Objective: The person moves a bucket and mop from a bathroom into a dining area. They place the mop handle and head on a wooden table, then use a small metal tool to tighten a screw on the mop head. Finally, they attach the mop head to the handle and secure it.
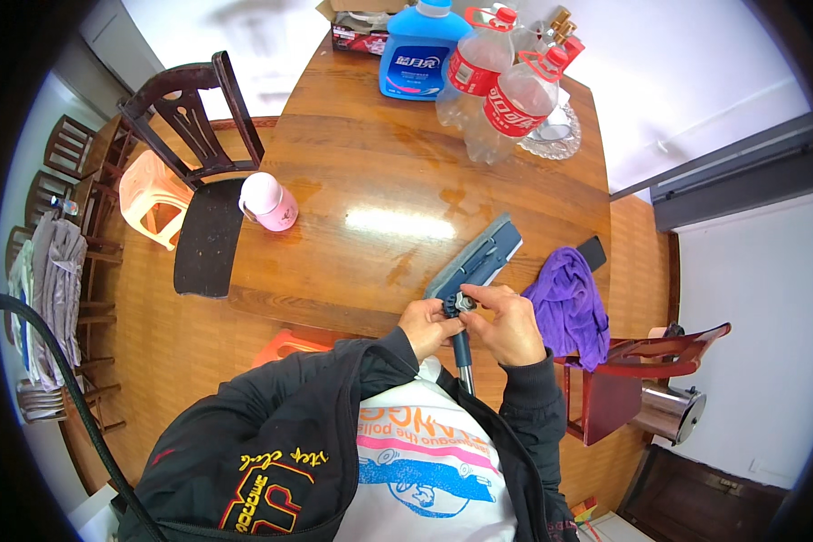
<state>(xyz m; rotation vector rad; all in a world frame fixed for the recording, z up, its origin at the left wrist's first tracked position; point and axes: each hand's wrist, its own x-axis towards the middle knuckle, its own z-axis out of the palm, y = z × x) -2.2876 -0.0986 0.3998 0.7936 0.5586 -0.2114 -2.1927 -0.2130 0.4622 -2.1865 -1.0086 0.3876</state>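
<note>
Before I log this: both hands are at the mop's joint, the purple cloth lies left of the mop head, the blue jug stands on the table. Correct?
No: the head view shows the purple cloth right of the mop head. The left hand and right hand are at the joint, and the blue jug stands on the table.

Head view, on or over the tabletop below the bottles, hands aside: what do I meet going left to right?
Pink flask → mop head → purple cloth.
</note>
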